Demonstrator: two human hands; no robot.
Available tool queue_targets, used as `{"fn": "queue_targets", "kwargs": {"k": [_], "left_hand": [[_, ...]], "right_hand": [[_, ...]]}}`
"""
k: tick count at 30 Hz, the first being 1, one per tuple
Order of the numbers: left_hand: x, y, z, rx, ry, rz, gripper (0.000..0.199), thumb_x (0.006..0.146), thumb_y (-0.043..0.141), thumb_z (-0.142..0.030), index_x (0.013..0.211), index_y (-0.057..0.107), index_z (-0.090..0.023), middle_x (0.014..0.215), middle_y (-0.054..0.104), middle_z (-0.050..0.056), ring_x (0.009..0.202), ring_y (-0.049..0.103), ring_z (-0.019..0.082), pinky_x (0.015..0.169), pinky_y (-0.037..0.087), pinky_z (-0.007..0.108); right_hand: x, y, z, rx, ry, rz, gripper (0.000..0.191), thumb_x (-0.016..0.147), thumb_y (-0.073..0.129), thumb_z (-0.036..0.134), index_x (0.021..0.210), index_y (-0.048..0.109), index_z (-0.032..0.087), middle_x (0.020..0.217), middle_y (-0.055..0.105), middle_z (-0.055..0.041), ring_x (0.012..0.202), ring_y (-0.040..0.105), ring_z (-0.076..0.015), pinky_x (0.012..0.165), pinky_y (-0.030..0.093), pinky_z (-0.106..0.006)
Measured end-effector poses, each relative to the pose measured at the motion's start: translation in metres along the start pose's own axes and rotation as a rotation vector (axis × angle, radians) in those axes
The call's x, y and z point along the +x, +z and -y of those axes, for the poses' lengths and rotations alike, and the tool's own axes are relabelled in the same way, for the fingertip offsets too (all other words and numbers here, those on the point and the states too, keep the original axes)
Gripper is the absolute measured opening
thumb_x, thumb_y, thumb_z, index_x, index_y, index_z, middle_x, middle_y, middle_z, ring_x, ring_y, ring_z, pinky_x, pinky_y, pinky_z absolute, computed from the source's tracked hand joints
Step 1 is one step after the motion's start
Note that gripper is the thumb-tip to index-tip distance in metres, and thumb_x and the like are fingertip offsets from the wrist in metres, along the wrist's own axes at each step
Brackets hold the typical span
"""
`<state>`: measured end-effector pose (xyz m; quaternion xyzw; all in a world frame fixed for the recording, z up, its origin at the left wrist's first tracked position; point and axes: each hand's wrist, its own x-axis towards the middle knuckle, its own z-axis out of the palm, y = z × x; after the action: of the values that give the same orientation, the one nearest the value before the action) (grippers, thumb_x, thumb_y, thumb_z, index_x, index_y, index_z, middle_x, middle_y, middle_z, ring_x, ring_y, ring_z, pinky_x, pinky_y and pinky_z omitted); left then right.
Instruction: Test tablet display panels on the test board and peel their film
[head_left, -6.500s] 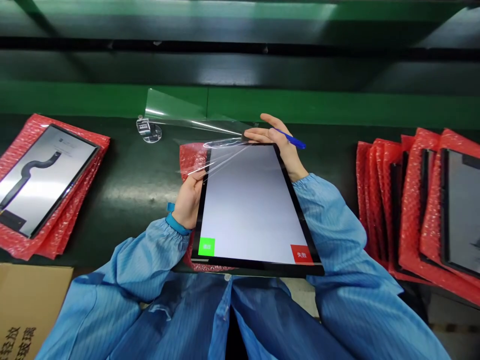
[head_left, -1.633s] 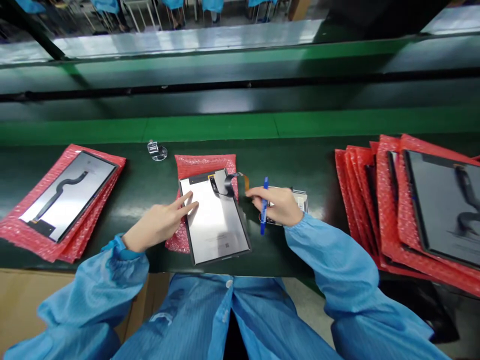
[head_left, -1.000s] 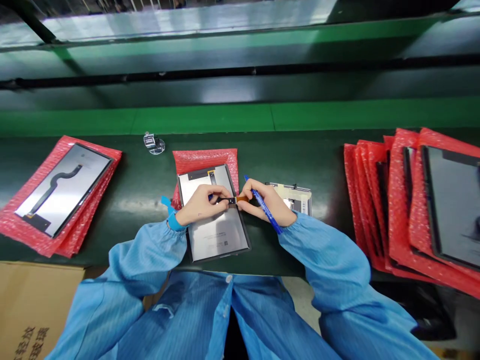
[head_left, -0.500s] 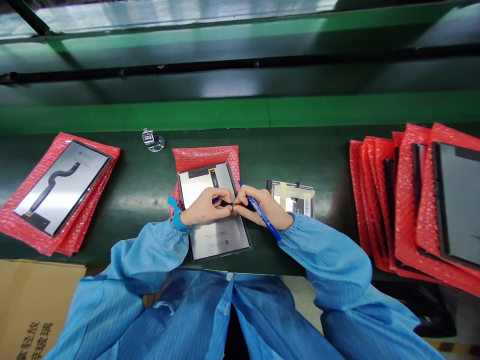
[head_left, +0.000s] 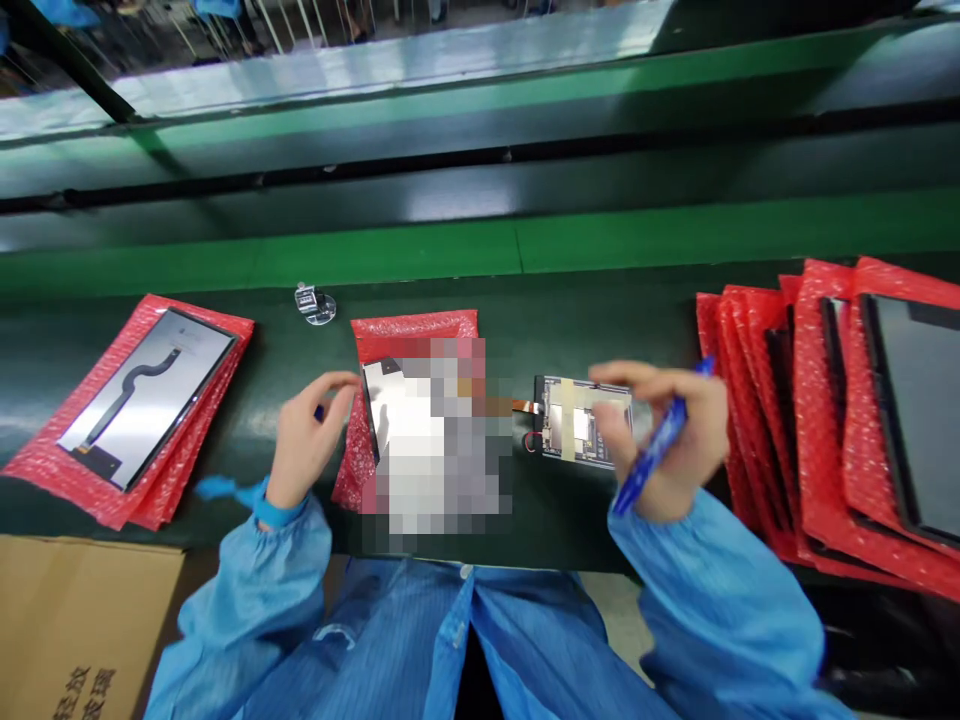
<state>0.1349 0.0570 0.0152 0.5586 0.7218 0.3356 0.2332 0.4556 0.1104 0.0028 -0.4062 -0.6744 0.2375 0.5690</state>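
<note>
A blue pen [head_left: 651, 458] is held in my right hand [head_left: 667, 430], whose thumb and forefinger are spread over the right part of a small circuit board unit [head_left: 574, 420]. An orange ribbon cable [head_left: 525, 407] runs from that unit's left side. The display panel [head_left: 386, 400] lies on red bubble wrap [head_left: 412, 325], much of it hidden by a pixelated patch. Just left of the panel is my left hand [head_left: 311, 435], fingers curled around a small dark blue thing that is mostly hidden. A blue band circles my left wrist.
More red-wrapped panels [head_left: 150, 395] lie at the left, and a pile of red bubble bags with panels [head_left: 825, 420] at the right. A small metal counter [head_left: 315, 304] sits behind. A cardboard box [head_left: 82, 620] stands at the lower left.
My hands have parted from over the panel, the left moving left and the right moving right to the board unit. The orange cable now shows between panel and unit.
</note>
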Motion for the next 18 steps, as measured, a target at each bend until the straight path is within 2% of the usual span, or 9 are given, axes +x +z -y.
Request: {"fn": "queue_targets", "kwargs": {"k": [1, 2, 3, 5, 8, 10, 13, 15, 18], "left_hand": [[-0.011, -0.005, 0.009, 0.175, -0.047, -0.003, 0.032, 0.091, 0.052, -0.044, 0.106, 0.066, -0.019, 0.090, 0.069, 0.003, 0.056, 0.045, 0.013, 0.059, 0.035, 0.028], [-0.021, -0.007, 0.017, 0.297, -0.087, 0.001, 0.033, 0.090, 0.053, -0.045, 0.107, 0.065, -0.019, 0.094, 0.068, 0.004, 0.060, 0.049, 0.015, 0.062, 0.037, 0.029], [-0.031, -0.006, 0.024, 0.381, -0.129, 0.013, 0.033, 0.089, 0.054, -0.046, 0.105, 0.064, -0.019, 0.095, 0.068, 0.005, 0.064, 0.053, 0.017, 0.064, 0.039, 0.030], [-0.047, -0.002, 0.032, 0.444, -0.168, 0.075, 0.030, 0.088, 0.055, -0.048, 0.093, 0.063, -0.020, 0.090, 0.065, 0.005, 0.070, 0.057, 0.020, 0.065, 0.039, 0.030], [-0.055, 0.008, 0.032, 0.346, -0.161, 0.169, 0.024, 0.085, 0.057, -0.044, 0.076, 0.060, -0.021, 0.077, 0.061, 0.002, 0.067, 0.055, 0.020, 0.063, 0.037, 0.030], [-0.054, 0.012, 0.029, 0.110, -0.214, 0.200, 0.021, 0.081, 0.059, -0.041, 0.079, 0.064, -0.021, 0.077, 0.064, 0.002, 0.069, 0.056, 0.020, 0.066, 0.040, 0.029], [-0.054, 0.017, 0.027, -0.414, -0.494, 0.170, 0.027, 0.074, 0.065, -0.040, 0.091, 0.069, -0.018, 0.082, 0.070, 0.003, 0.078, 0.063, 0.022, 0.071, 0.046, 0.030], [-0.056, 0.019, 0.028, -0.696, -0.673, 0.100, 0.031, 0.069, 0.069, -0.037, 0.094, 0.069, -0.017, 0.080, 0.071, 0.003, 0.075, 0.065, 0.022, 0.068, 0.049, 0.029], [-0.061, 0.021, 0.027, -0.901, -0.680, 0.102, 0.039, 0.068, 0.074, -0.030, 0.103, 0.068, -0.016, 0.086, 0.073, 0.003, 0.071, 0.066, 0.019, 0.068, 0.051, 0.027]], "right_hand": [[-0.014, -0.004, 0.005, -0.071, -0.047, 0.076, 0.023, 0.083, 0.069, 0.015, 0.095, 0.052, 0.025, 0.094, 0.072, -0.0029, 0.087, 0.071, -0.0193, 0.083, 0.057, -0.035], [-0.029, -0.004, 0.009, -0.123, -0.098, 0.219, 0.022, 0.082, 0.069, 0.013, 0.091, 0.054, 0.025, 0.087, 0.072, -0.0005, 0.077, 0.071, -0.0167, 0.075, 0.058, -0.032], [-0.044, 0.000, 0.012, -0.159, -0.155, 0.354, 0.020, 0.082, 0.070, 0.013, 0.089, 0.055, 0.024, 0.089, 0.074, -0.0005, 0.077, 0.071, -0.0162, 0.072, 0.059, -0.030], [-0.071, 0.016, 0.017, -0.183, -0.270, 0.570, 0.018, 0.082, 0.069, 0.017, 0.097, 0.060, 0.022, 0.106, 0.075, -0.0044, 0.096, 0.071, -0.0208, 0.085, 0.061, -0.036], [-0.095, 0.049, 0.019, -0.240, -0.367, 0.743, 0.036, 0.084, 0.069, 0.025, 0.118, 0.062, 0.016, 0.133, 0.064, -0.0109, 0.129, 0.057, -0.0305, 0.108, 0.050, -0.054], [-0.101, 0.066, 0.019, -0.292, -0.404, 0.788, 0.047, 0.085, 0.069, 0.029, 0.128, 0.060, 0.014, 0.143, 0.056, -0.0125, 0.132, 0.053, -0.0324, 0.111, 0.046, -0.057], [-0.100, 0.076, 0.019, -0.318, -0.503, 0.802, 0.052, 0.089, 0.065, 0.030, 0.138, 0.055, 0.013, 0.147, 0.051, -0.0138, 0.133, 0.053, -0.0327, 0.110, 0.047, -0.059], [-0.096, 0.074, 0.021, -0.324, -0.579, 0.771, 0.047, 0.092, 0.060, 0.022, 0.137, 0.055, 0.012, 0.144, 0.055, -0.0146, 0.135, 0.052, -0.0325, 0.111, 0.046, -0.059], [-0.083, 0.064, 0.026, -0.303, -0.686, 0.640, 0.036, 0.093, 0.056, 0.010, 0.128, 0.063, 0.013, 0.132, 0.064, -0.0149, 0.132, 0.055, -0.0307, 0.110, 0.049, -0.053]]}}
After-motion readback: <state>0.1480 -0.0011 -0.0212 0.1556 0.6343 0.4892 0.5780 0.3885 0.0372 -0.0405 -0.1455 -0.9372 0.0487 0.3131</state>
